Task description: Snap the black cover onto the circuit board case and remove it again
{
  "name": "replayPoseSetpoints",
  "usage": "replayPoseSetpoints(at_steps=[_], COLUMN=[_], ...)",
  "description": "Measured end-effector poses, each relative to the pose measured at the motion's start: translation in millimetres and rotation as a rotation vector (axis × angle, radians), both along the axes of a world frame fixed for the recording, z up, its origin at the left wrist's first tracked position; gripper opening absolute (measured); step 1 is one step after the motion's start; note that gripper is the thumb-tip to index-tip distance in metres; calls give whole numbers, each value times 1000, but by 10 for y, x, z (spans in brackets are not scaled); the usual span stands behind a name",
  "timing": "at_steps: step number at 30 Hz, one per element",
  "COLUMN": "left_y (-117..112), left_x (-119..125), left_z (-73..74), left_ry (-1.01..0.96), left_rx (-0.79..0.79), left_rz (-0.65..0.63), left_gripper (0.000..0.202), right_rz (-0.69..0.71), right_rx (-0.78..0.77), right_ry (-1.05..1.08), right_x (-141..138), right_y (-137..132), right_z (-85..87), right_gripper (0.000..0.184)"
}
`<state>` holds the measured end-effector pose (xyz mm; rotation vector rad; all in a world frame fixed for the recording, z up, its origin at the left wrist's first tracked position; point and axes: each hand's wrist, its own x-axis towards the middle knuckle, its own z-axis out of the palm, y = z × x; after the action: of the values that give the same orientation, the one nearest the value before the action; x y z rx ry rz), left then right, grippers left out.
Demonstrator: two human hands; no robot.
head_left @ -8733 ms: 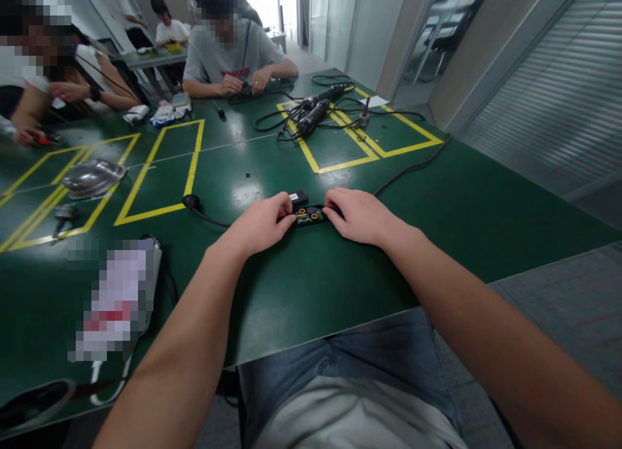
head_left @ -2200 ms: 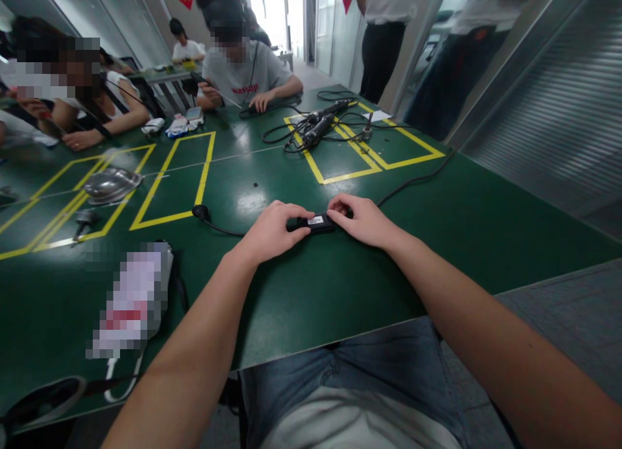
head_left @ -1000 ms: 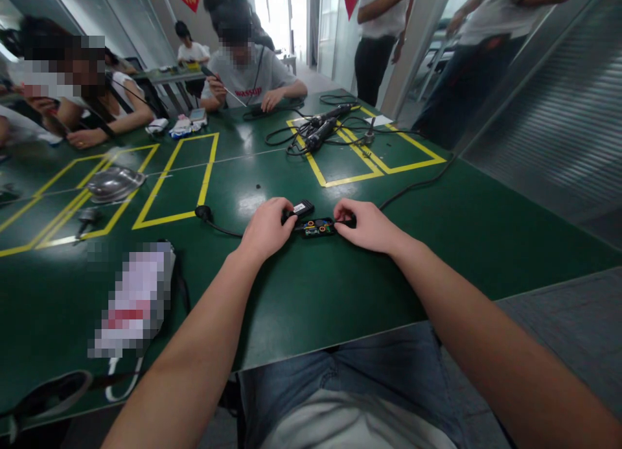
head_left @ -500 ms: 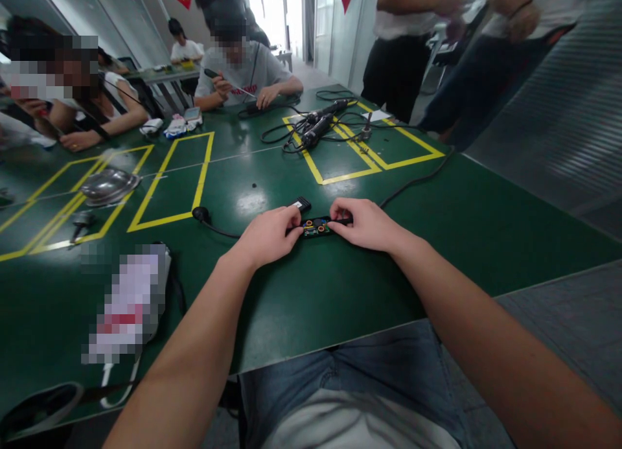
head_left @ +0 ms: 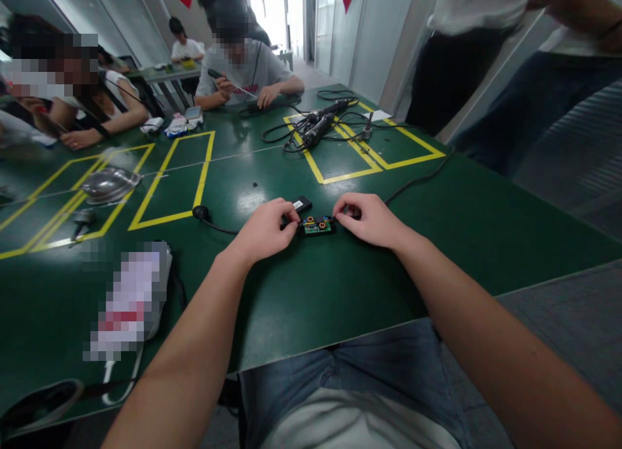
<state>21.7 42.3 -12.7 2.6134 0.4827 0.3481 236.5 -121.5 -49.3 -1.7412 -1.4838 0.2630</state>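
Observation:
A small green circuit board (head_left: pixel 318 227) with two copper-coloured coils sits in an open black case half on the green table. My left hand (head_left: pixel 269 232) pinches at its left end, where the black cord with a round plug (head_left: pixel 200 213) runs in under the palm. At the right end my right hand (head_left: pixel 364 219) has its fingers curled round a black cable (head_left: pixel 418 180), which leads off to the back right. The exact grip of the fingertips is too small to make out. Just behind the board lies a black case cover (head_left: pixel 302 205) with a white label.
Black corded tools (head_left: pixel 318 125) lie tangled at the back within yellow tape outlines. To the left are a clear plastic tray (head_left: pixel 109 184), a dark metal part (head_left: pixel 82 222) and a blurred-out pouch-like item (head_left: pixel 129 300). Co-workers sit across the table; two people stand at right.
The board shows more fully between my hands and appears slightly tilted. My right hand has shifted a little up and right. The standing people appear farther right.

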Motion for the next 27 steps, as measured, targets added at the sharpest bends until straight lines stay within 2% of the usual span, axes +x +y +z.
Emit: replayPoseSetpoints(at_steps=[6,14,20,24,27], left_y=[-5,67,100,62,64], left_x=[1,-6,1,55,102], left_z=[1,-9,-65,-179,-246], left_ry=[31,60,20,-82,-121], left_rx=[-44,-42,42,52,46], left_rz=[34,-15,-46,53,181], left_gripper=[17,10,11,10,25], right_rz=[-1,9,43,22,11], right_rx=[-46,-90,-102,-91,-77], right_ry=[29,6,74,63,17], right_x=[8,27,57,39,18], right_y=[-3,0,2,15,33], right_z=[5,15,-26,-58,-75], right_gripper=[9,6,7,6,7])
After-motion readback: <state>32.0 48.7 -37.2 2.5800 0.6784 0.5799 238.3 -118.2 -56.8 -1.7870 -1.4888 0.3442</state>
